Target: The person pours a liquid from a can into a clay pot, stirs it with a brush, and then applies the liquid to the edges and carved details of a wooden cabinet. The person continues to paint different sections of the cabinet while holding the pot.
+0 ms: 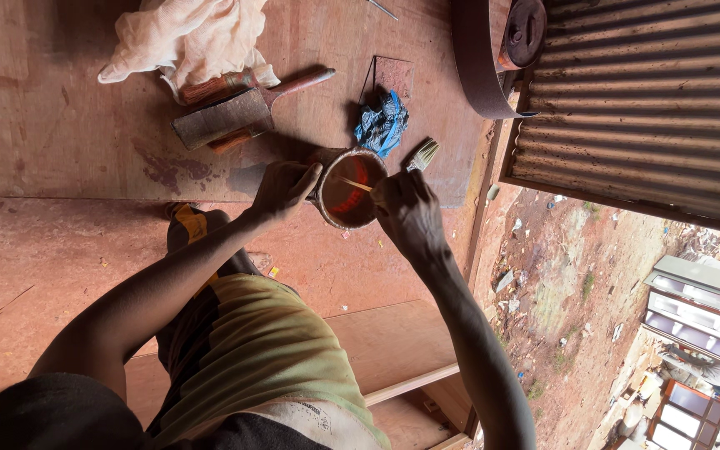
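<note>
Beside the brush (422, 154) and blue rag (382, 123), left hand (283, 188) fingers clasping the tin (348, 189), right hand (407, 210) fingers pinching a thin stick (355, 183).

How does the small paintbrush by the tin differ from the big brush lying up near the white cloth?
The small paintbrush is slim with pale bristles; the big brush has a broad, dark, stained head and a long reddish handle. The small one lies beside the tin, near the right hand; the big one lies farther off by the white cloth. Both rest unheld on the reddish board.

One head-worn camera is looking steeply down from close above the person's own arms, facing the reddish tabletop (60, 150) beyond the fingers (306, 177), with bare ground lying off to their right.
</note>
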